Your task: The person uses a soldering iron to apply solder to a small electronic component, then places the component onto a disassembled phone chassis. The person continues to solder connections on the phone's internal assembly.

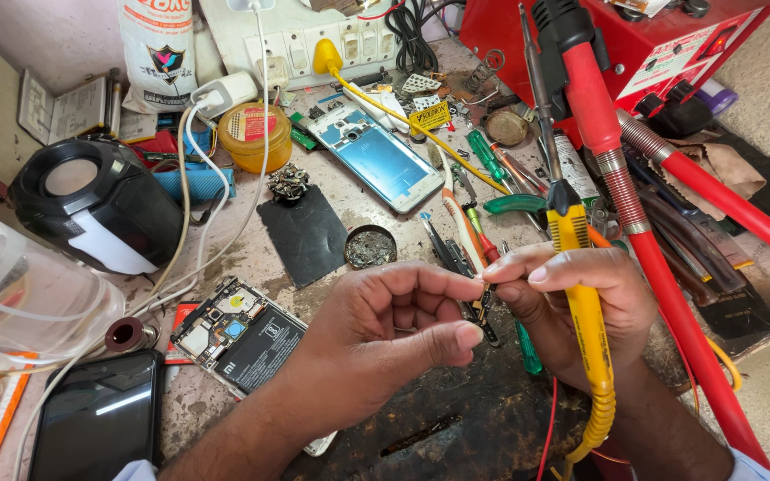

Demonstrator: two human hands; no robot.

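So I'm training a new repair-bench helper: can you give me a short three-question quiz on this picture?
1. True or false: the opened phone lies left of the left hand.
2. What colour is the soldering iron resting across the right hand?
3. The small round tin sits: A) beside the black mat, B) on the red box.

Key: 1 true; 2 yellow; 3 A.
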